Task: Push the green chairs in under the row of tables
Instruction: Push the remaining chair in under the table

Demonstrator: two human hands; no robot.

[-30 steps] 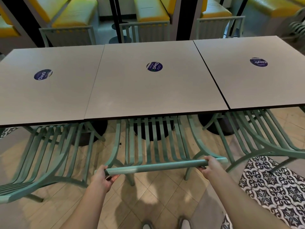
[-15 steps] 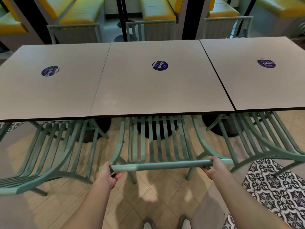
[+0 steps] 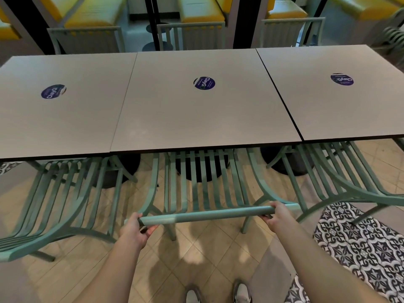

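1. Three green chairs on the near side of the row of tables [image 3: 196, 119]. Middle chair [image 3: 205, 193], lower centre of the frame: seat slats run under the table edge, top rail still out in front. Judged partly pushed in.
2. Left hand [image 3: 134, 229], lower centre-left: fingers curled round the left end of the middle chair's top rail [image 3: 203, 214], thumb beneath.
3. Right hand [image 3: 276, 216], lower centre-right: fingers wrapped over the right end of the same rail, pressed together.
4. Left chair [image 3: 65, 204], lower left, and right chair [image 3: 341, 182], lower right: front of each seat lies under the table edge, backs stand well out. Judged to need pushing still, so most of the task remains.
5. Far-side chairs [image 3: 190, 35], upper part of the frame: three, backs close to the far table edge; they appear tucked in.
6. Tabletops: three grey slabs set edge to edge, each with a round dark blue sticker [image 3: 204, 83].
7. Floor [image 3: 122, 270]: beige tiles laid diagonally; patterned black-and-white tiles [image 3: 360, 248] at lower right.
8. Yellow bench seats [image 3: 196, 7] along the top edge, dark posts between them.
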